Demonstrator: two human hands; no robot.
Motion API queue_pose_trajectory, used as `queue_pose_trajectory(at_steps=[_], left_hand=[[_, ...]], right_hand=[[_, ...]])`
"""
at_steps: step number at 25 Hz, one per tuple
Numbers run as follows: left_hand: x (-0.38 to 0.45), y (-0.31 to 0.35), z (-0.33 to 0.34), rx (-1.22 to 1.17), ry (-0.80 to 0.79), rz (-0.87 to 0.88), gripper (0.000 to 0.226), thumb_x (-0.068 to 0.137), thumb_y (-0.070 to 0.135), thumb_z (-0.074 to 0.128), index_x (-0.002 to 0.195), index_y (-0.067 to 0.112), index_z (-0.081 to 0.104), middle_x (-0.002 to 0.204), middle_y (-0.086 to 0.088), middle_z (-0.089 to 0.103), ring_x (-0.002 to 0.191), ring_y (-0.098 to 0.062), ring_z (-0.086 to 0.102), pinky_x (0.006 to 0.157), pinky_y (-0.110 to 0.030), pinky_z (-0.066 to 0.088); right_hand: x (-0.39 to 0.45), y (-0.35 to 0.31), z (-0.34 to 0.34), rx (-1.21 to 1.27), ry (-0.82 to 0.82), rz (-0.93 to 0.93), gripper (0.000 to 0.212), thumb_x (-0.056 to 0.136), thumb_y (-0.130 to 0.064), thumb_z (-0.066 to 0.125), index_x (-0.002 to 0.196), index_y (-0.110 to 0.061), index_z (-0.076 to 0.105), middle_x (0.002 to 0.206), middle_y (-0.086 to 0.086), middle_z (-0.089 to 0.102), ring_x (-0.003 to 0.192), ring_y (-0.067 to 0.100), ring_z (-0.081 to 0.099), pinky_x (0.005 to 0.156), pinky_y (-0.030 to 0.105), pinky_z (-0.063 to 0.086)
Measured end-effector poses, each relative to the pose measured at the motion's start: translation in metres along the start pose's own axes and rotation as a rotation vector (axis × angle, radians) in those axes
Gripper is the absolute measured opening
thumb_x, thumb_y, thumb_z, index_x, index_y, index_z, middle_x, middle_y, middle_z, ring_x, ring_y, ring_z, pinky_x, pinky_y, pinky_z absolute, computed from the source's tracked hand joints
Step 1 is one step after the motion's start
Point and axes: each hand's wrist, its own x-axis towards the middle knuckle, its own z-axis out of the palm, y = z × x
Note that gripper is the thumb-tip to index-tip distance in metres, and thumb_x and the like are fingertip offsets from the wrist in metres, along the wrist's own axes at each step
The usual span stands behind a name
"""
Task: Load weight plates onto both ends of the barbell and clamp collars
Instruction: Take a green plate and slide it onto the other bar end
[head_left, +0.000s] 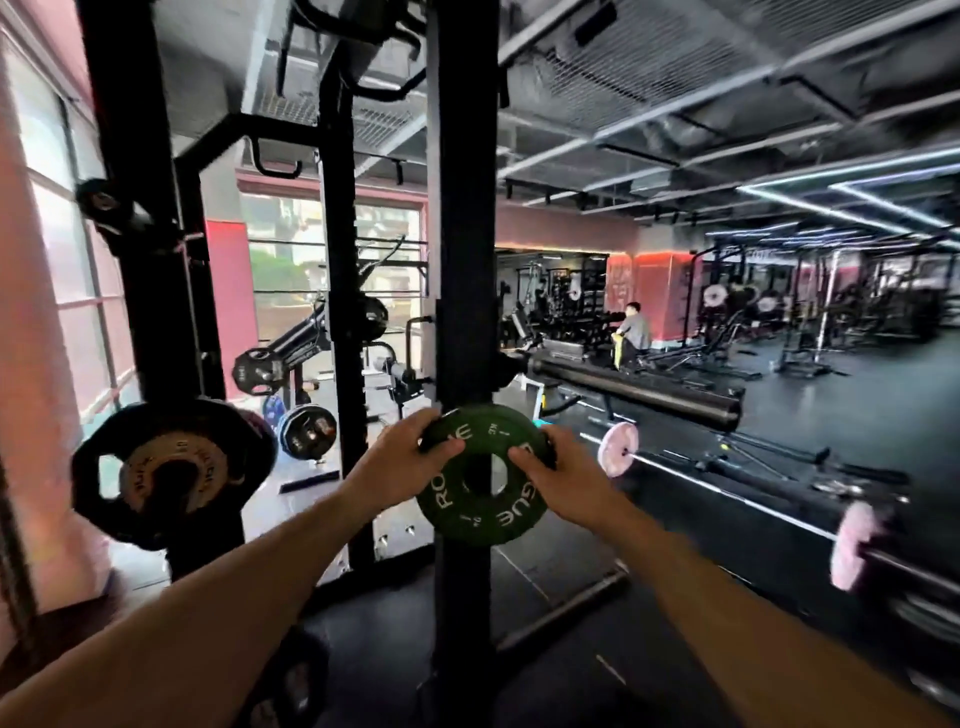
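A small green weight plate (470, 512) with white lettering is held upright in front of the black rack upright (462, 291), about waist high. My left hand (402, 460) grips its upper left rim. My right hand (558, 475) grips its right rim, thumb across the face. The barbell's dark sleeve (636, 392) juts out to the right of the upright, bare along its visible length. No collar is visible.
A large black plate (171, 475) hangs on a storage peg at the left, smaller plates (306, 431) behind it. A second barbell with pink plates (618, 449) lies on the floor at right. A person (635, 332) sits far back among machines.
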Motion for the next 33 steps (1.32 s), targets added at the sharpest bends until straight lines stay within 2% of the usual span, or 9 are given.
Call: queue_pose_trajectory(at_steps=[3, 9, 12, 15, 18, 22, 25, 27, 33], left_hand=[[0.029, 0.062, 0.091, -0.06, -0.055, 0.056, 0.012, 0.091, 0.031, 0.071, 0.096, 0.024, 0.062, 0.088, 0.002, 0.07, 0.081, -0.015, 0.07, 0.07, -0.031, 0.057], [0.093, 0.172, 0.241, -0.147, 0.036, 0.098, 0.013, 0.091, 0.028, 0.071, 0.101, 0.029, 0.063, 0.091, 0.007, 0.07, 0.081, -0.005, 0.067, 0.065, -0.016, 0.049], [0.118, 0.2, 0.287, -0.065, 0.14, 0.056, 0.015, 0.091, 0.03, 0.07, 0.1, 0.022, 0.062, 0.087, 0.001, 0.07, 0.076, -0.016, 0.066, 0.061, -0.023, 0.048], [0.124, 0.203, 0.296, 0.04, 0.212, -0.014, 0.019, 0.091, 0.037, 0.067, 0.102, 0.023, 0.061, 0.085, -0.004, 0.073, 0.075, -0.023, 0.069, 0.067, -0.037, 0.056], [0.132, 0.2, 0.298, 0.126, 0.231, -0.027, 0.021, 0.092, 0.038, 0.067, 0.103, 0.022, 0.061, 0.087, -0.004, 0.074, 0.078, -0.025, 0.07, 0.071, -0.041, 0.057], [0.136, 0.188, 0.3, 0.156, 0.26, -0.035, 0.025, 0.09, 0.039, 0.068, 0.11, 0.025, 0.061, 0.093, -0.001, 0.075, 0.083, -0.024, 0.07, 0.076, -0.044, 0.057], [0.137, 0.183, 0.3, 0.152, 0.266, 0.004, 0.028, 0.086, 0.048, 0.064, 0.109, 0.032, 0.06, 0.09, 0.005, 0.075, 0.079, -0.016, 0.072, 0.075, -0.041, 0.059], [0.14, 0.18, 0.3, 0.162, 0.267, 0.033, 0.027, 0.085, 0.051, 0.062, 0.108, 0.038, 0.057, 0.088, 0.01, 0.074, 0.077, -0.01, 0.071, 0.072, -0.037, 0.06], [0.162, 0.157, 0.294, 0.205, 0.304, -0.008, 0.018, 0.089, 0.045, 0.067, 0.097, 0.047, 0.051, 0.078, 0.017, 0.069, 0.067, 0.003, 0.066, 0.06, -0.023, 0.049]], right_hand=[[-0.011, 0.052, -0.099, -0.02, 0.074, 0.035, 0.037, 0.093, -0.042, 0.068, 0.118, -0.015, 0.062, 0.108, 0.003, 0.071, 0.1, 0.02, 0.068, 0.089, 0.042, 0.057], [0.014, 0.145, -0.263, 0.048, 0.144, -0.009, 0.025, 0.093, -0.028, 0.071, 0.113, -0.016, 0.063, 0.103, 0.008, 0.073, 0.095, 0.026, 0.072, 0.086, 0.045, 0.06], [0.047, 0.18, -0.305, 0.108, 0.106, -0.021, 0.026, 0.093, -0.026, 0.071, 0.116, -0.016, 0.063, 0.11, 0.011, 0.072, 0.099, 0.027, 0.071, 0.088, 0.046, 0.06], [0.072, 0.194, -0.309, 0.097, 0.028, -0.042, 0.035, 0.094, -0.029, 0.07, 0.123, -0.011, 0.062, 0.12, 0.011, 0.068, 0.104, 0.024, 0.065, 0.09, 0.034, 0.058], [0.09, 0.206, -0.303, 0.153, 0.0, -0.092, 0.029, 0.095, -0.022, 0.07, 0.119, -0.007, 0.062, 0.106, 0.005, 0.065, 0.089, 0.014, 0.063, 0.066, 0.007, 0.05], [0.107, 0.22, -0.291, 0.185, -0.047, -0.137, 0.03, 0.096, -0.024, 0.068, 0.121, -0.009, 0.062, 0.109, 0.005, 0.068, 0.099, 0.019, 0.065, 0.083, 0.025, 0.056], [0.121, 0.232, -0.287, 0.189, -0.076, -0.169, 0.025, 0.096, -0.029, 0.068, 0.117, -0.017, 0.062, 0.098, -0.011, 0.065, 0.086, 0.0, 0.062, 0.063, 0.003, 0.046], [0.13, 0.237, -0.284, 0.178, -0.09, -0.189, 0.024, 0.095, -0.031, 0.068, 0.117, -0.021, 0.062, 0.095, -0.019, 0.063, 0.084, -0.009, 0.058, 0.059, 0.0, 0.043], [0.166, 0.239, -0.262, 0.203, -0.12, -0.2, 0.033, 0.094, -0.034, 0.069, 0.121, -0.017, 0.064, 0.111, 0.002, 0.07, 0.102, 0.02, 0.067, 0.088, 0.037, 0.057]])
